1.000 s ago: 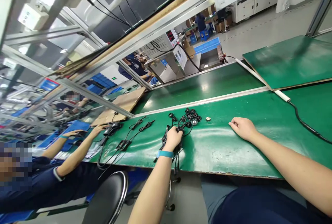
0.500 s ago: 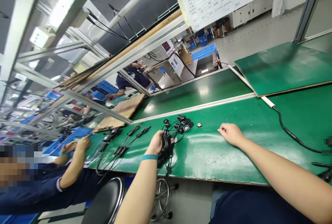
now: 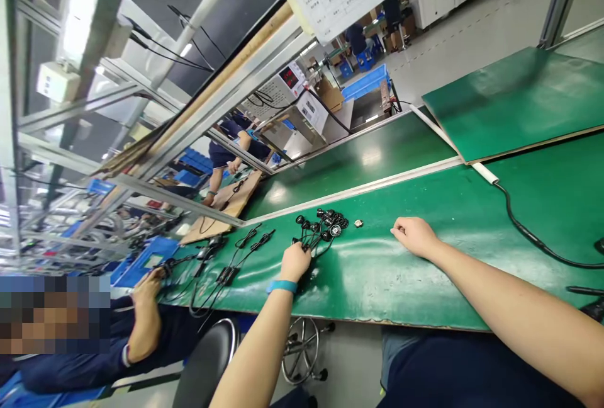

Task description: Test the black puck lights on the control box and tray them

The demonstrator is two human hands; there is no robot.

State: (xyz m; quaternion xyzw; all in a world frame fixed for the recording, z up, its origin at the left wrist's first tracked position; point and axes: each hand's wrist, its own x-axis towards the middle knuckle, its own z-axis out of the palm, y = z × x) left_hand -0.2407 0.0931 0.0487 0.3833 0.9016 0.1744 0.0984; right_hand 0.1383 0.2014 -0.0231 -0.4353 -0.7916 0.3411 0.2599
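My left hand (image 3: 296, 262), with a teal band at the wrist, is closed around a bundle of black cables at the middle of the green bench. Beyond its fingers, round black cable ends (image 3: 334, 230) lie in a cluster on the bench top. Just right of them sits a small light-coloured piece (image 3: 358, 223). My right hand (image 3: 415, 237) rests on the bench farther right, fingers curled; whether anything is inside them is hidden.
At the left, a co-worker's hand (image 3: 148, 285) holds black cables near a blue bin. More cables with black boxes (image 3: 227, 276) lie between us. A raised green board (image 3: 519, 106) and a thick black cable (image 3: 523, 232) are at the right.
My left hand has turned over, palm down, and now covers much of the cable bundle. The co-worker's hands have shifted, and one now holds cables. The view has shifted slightly.
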